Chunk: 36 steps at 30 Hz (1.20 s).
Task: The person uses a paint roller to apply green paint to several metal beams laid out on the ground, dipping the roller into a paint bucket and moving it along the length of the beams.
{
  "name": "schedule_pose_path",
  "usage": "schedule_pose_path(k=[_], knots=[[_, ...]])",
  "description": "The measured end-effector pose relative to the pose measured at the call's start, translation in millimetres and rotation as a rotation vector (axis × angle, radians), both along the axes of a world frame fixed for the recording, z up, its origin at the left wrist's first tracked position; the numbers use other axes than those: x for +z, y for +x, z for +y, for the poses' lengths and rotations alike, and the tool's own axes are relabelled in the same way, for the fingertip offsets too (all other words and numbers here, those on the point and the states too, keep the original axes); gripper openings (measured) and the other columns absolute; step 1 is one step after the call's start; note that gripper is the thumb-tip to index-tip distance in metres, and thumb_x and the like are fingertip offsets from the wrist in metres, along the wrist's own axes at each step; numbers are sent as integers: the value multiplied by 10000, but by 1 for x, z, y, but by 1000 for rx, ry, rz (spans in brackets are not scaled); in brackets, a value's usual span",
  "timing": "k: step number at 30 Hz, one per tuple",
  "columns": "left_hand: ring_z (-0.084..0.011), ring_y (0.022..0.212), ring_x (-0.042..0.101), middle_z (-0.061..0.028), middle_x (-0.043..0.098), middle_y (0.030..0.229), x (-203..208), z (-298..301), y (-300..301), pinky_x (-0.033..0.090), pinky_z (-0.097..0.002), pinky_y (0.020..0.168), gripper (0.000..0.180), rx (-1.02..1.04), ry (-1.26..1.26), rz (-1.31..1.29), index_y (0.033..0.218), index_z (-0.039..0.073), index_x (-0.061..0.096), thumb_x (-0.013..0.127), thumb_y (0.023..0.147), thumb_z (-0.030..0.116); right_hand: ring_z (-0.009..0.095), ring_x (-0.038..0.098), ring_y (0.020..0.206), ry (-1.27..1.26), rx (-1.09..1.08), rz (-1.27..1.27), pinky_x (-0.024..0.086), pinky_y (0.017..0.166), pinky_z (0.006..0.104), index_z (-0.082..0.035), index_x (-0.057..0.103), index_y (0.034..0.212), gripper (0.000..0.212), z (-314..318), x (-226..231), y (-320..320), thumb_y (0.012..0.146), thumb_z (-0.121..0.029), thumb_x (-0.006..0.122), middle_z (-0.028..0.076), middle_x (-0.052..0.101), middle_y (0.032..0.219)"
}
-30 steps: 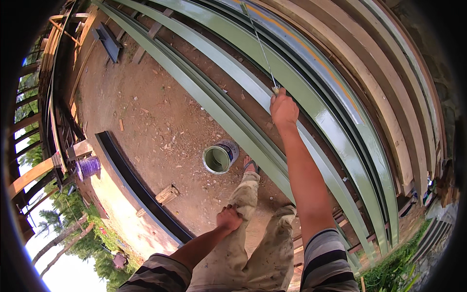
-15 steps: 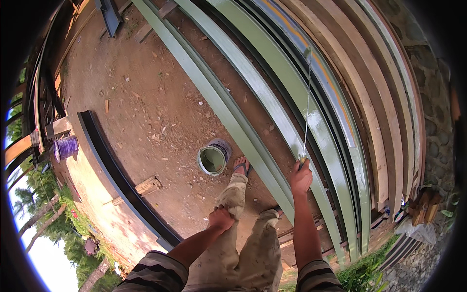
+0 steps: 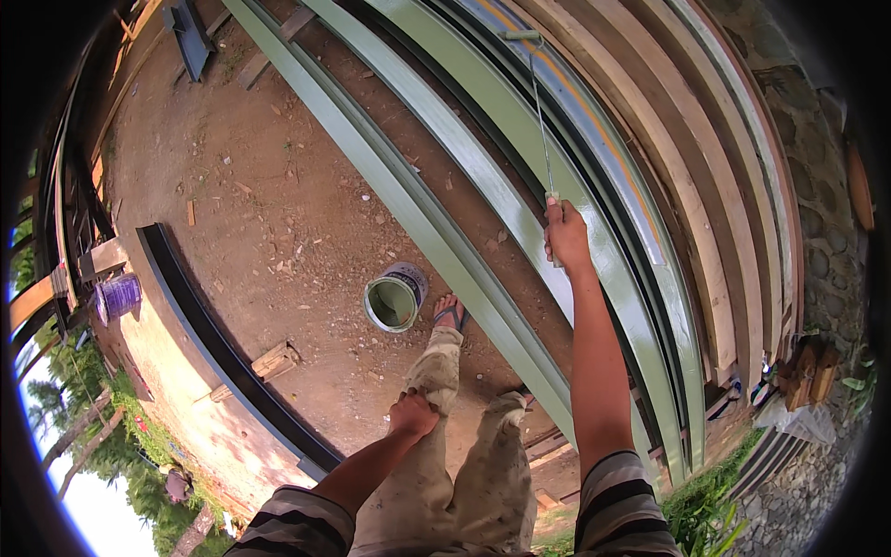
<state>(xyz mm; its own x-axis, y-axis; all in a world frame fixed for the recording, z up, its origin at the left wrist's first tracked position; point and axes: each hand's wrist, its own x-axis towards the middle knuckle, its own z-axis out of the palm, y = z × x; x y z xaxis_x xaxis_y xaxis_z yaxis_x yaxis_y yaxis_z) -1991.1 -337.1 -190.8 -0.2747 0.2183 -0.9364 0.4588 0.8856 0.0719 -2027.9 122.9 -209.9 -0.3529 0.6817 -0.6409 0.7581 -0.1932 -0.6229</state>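
Observation:
My right hand (image 3: 566, 232) is closed round the handle of a long paint roller (image 3: 522, 35), arm stretched forward. Its green-coated sleeve lies crosswise over the far part of the long metal beams, by a grey one with an orange stripe (image 3: 640, 232); whether it touches them I cannot tell. Below the hand runs a wide beam with wet, shiny green paint (image 3: 603, 241). My left hand (image 3: 412, 415) rests on my left knee, fingers curled over the trouser cloth. Beside my sandalled foot stands an open paint can (image 3: 415, 278) with green paint inside.
More pale green beams (image 3: 436, 237) cross diagonally between me and the wet one. Wooden planks (image 3: 687, 176) lie along the right, before a stone wall (image 3: 826, 213). A dark steel beam (image 3: 213, 343) and a purple spool (image 3: 118, 297) are at left. Wood scraps dot the dirt floor.
My right hand has moved forward and slightly left, carrying the roller farther along the beams. The roller's sleeve has turned crosswise to my view. My left hand stays on the knee.

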Motion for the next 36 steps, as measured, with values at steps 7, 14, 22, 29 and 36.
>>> schedule_pose_path(k=[7,14,22,29,36], knots=[[-359,1205,635,-161,644,1284,4,12,21,553,-506,965,487,-117,7,77,1289,67,604,637,882,333,146,555,425,-128,-186,-66,453,397,327,-8,603,940,539,-31,26,175,1091,-500,443,61,531,553],[-368,1179,660,-168,664,1281,16,45,62,546,-498,978,465,-295,-39,168,1279,90,618,627,883,333,493,687,1009,80,-15,-461,537,887,569,-35,746,993,649,-2,53,377,1065,-573,389,302,726,967],[-357,1207,645,-164,667,1280,34,47,162,532,-493,995,480,-516,6,276,1292,81,607,614,908,369,268,664,554,-123,2,-476,557,680,442,-26,728,837,713,28,124,569,1051,-619,394,113,649,603],[-372,1210,634,-164,666,1280,51,45,225,515,-490,1017,493,-570,27,325,1315,96,594,603,927,401,353,744,832,-132,-68,-591,562,840,486,-27,757,994,737,-18,131,729,1038,-657,377,177,743,819],[-360,1204,642,-171,672,1269,56,50,267,524,-485,1016,495,-666,5,317,1324,120,592,612,930,420,478,676,1085,-56,-115,-688,529,954,542,-62,768,1096,674,-53,152,874,1030,-633,416,277,729,1087]])
